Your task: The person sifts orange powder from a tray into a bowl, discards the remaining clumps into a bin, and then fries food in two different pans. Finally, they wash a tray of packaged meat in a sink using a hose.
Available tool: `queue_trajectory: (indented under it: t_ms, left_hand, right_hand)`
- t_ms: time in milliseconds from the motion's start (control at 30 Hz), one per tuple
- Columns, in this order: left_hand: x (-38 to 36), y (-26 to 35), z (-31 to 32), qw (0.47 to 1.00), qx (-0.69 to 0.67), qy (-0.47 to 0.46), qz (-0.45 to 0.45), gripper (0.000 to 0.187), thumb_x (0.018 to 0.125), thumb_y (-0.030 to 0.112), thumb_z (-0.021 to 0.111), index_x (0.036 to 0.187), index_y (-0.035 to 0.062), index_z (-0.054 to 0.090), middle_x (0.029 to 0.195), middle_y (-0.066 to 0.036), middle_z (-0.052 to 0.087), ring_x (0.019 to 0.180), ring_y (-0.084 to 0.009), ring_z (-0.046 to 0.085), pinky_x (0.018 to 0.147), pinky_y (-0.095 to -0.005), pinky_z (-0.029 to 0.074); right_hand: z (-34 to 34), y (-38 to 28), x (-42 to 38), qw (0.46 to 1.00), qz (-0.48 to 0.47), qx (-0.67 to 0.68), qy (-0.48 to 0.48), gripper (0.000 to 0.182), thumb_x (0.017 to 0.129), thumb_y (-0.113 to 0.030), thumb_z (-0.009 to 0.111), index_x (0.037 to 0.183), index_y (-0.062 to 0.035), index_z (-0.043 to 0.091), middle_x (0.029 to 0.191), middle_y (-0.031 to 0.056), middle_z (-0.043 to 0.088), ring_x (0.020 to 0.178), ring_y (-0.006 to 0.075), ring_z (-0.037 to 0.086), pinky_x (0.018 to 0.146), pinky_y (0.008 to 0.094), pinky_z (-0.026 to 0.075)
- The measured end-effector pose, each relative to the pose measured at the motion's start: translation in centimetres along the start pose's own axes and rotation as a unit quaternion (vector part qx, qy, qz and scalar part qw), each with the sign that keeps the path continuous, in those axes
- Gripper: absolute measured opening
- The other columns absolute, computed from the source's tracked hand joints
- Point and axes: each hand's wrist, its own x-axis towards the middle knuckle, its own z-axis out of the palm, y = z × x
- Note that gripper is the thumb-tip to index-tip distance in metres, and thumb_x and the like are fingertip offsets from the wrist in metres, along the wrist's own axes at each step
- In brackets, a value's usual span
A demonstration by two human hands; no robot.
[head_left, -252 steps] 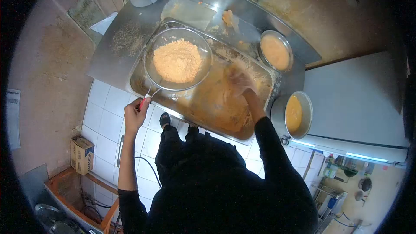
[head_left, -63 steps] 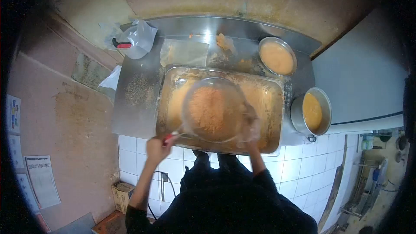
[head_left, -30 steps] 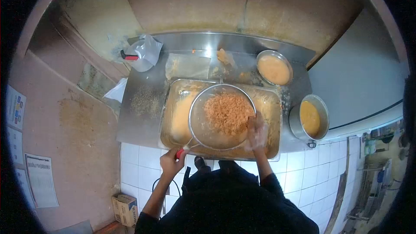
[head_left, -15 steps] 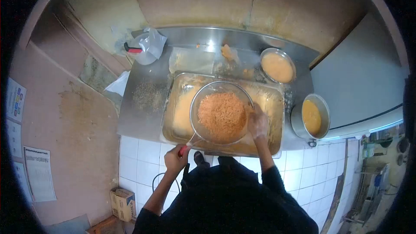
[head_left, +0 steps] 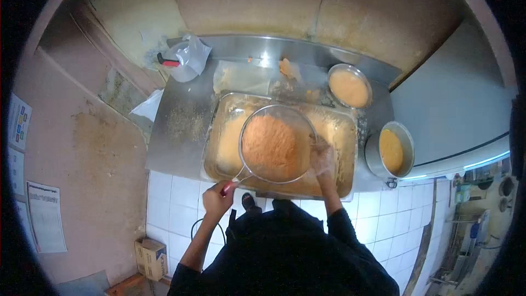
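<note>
My left hand (head_left: 217, 199) is closed round the red handle of a large wire-mesh strainer (head_left: 278, 178). Orange crumbs (head_left: 269, 145) lie heaped in the strainer, mostly toward its left side. Beneath it is a rectangular metal tray (head_left: 347, 183) with fine orange powder (head_left: 229, 141) spread over its bottom. At the strainer's right rim is my right hand (head_left: 322, 160), its fingers up against the rim and smeared by motion.
On the steel counter (head_left: 170, 156), a bowl of pale orange mix (head_left: 349, 89) stands at the back right. A metal pot (head_left: 375, 156) holds yellow-orange contents near the right edge. Back left are a plastic bag (head_left: 196, 52) and a red-and-black handle (head_left: 169, 62).
The strainer has shifted slightly left, and its crumbs have slid to the left side and blurred. My right hand has stayed by the rim, more smeared now.
</note>
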Motion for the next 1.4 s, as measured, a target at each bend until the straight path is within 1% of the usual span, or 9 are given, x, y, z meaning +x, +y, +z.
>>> queue_trajectory:
  t_ms: [333,633,700,833,933,1033,1133,1233,1400]
  left_hand:
    - [1.7,1.3,-3.3,0.999,0.004,0.028,0.016,0.024,0.075,0.033,0.068,0.075,0.0083,0.066,0.053,-0.008,0.057,0.044,-0.0229,0.056,0.043,-0.0319,0.042]
    - [0.8,0.7,-4.4,0.999,0.024,0.021,0.021,0.026,0.076,0.034,0.067,0.077,0.0087,0.067,0.054,-0.008,0.058,0.046,-0.0227,0.057,0.044,-0.0324,0.043]
    - [-0.4,-0.1,-4.1,0.999,0.039,0.006,0.007,0.025,0.076,0.034,0.067,0.078,0.0085,0.067,0.054,-0.008,0.058,0.045,-0.0218,0.057,0.044,-0.0317,0.043]
    - [0.9,-0.1,-3.0,0.997,-0.037,0.06,0.018,0.024,0.075,0.031,0.068,0.078,0.0072,0.067,0.054,-0.009,0.058,0.044,-0.0205,0.056,0.043,-0.0304,0.041]
    - [1.2,-1.2,-1.8,0.999,-0.002,0.044,0.018,0.022,0.075,0.028,0.07,0.077,0.0069,0.067,0.053,-0.009,0.057,0.043,-0.0185,0.055,0.043,-0.0283,0.042]
    - [0.9,0.4,-2.9,0.999,-0.04,0.035,-0.013,0.022,0.076,0.029,0.068,0.077,0.007,0.067,0.053,-0.009,0.057,0.043,-0.019,0.054,0.042,-0.0287,0.041]
    - [1.0,-0.2,-1.9,0.999,-0.025,0.022,-0.018,0.023,0.076,0.029,0.068,0.077,0.0069,0.066,0.053,-0.009,0.057,0.044,-0.0186,0.055,0.043,-0.0288,0.042]
    - [1.3,0.1,-1.7,1.0,-0.006,0.02,-0.008,0.023,0.076,0.03,0.068,0.078,0.007,0.066,0.054,-0.01,0.057,0.045,-0.0209,0.056,0.043,-0.0294,0.042]
    - [0.2,-0.8,-1.0,1.0,-0.003,0.011,-0.004,0.023,0.077,0.032,0.066,0.078,0.0086,0.066,0.055,-0.011,0.058,0.047,-0.0252,0.058,0.044,-0.0319,0.043]
  right_hand:
    - [3.1,-0.6,-0.3,0.963,0.073,0.259,-0.006,0.024,0.082,-0.022,0.06,0.089,-0.0001,0.064,0.081,0.0124,0.064,0.073,0.0163,0.059,0.065,0.03,0.045]
    - [4.8,2.9,-1.9,0.99,-0.099,0.105,-0.007,0.02,0.083,-0.013,0.053,0.094,0.0008,0.063,0.076,0.0101,0.063,0.075,0.0224,0.059,0.075,0.0323,0.047]
    - [5.8,3.8,-2.6,0.997,0.004,0.061,-0.038,0.019,0.082,-0.015,0.056,0.091,0.0001,0.064,0.075,0.0119,0.062,0.077,0.0234,0.059,0.076,0.0334,0.047]
    - [2.7,-2.9,-1.2,0.962,0.026,0.27,0.042,0.02,0.082,-0.019,0.058,0.088,-0.0009,0.064,0.081,0.0123,0.062,0.081,0.0241,0.059,0.077,0.0347,0.046]
    - [5.4,2.0,-1.7,0.992,-0.078,-0.068,0.074,0.022,0.085,-0.019,0.054,0.089,-0.0005,0.064,0.084,0.0133,0.062,0.081,0.0262,0.059,0.077,0.0348,0.046]
    - [2.3,-1.8,-0.1,0.98,-0.022,0.199,0.009,0.023,0.086,-0.019,0.052,0.094,-0.0012,0.064,0.088,0.0137,0.063,0.081,0.028,0.06,0.076,0.0343,0.046]
    - [2.2,-0.7,-0.2,0.993,-0.119,0.003,0.002,0.025,0.085,-0.018,0.051,0.096,0.0012,0.063,0.095,0.0153,0.064,0.084,0.0267,0.061,0.077,0.0342,0.046]
    - [1.9,-0.9,0.6,0.995,0.024,0.097,-0.018,0.024,0.085,-0.014,0.051,0.097,0.0031,0.062,0.097,0.0162,0.064,0.088,0.0226,0.061,0.077,0.0335,0.045]
    - [1.4,-1.7,-0.5,0.988,0.06,0.139,-0.018,0.021,0.083,-0.008,0.051,0.097,0.0038,0.062,0.092,0.0164,0.065,0.086,0.0213,0.061,0.077,0.0322,0.045]
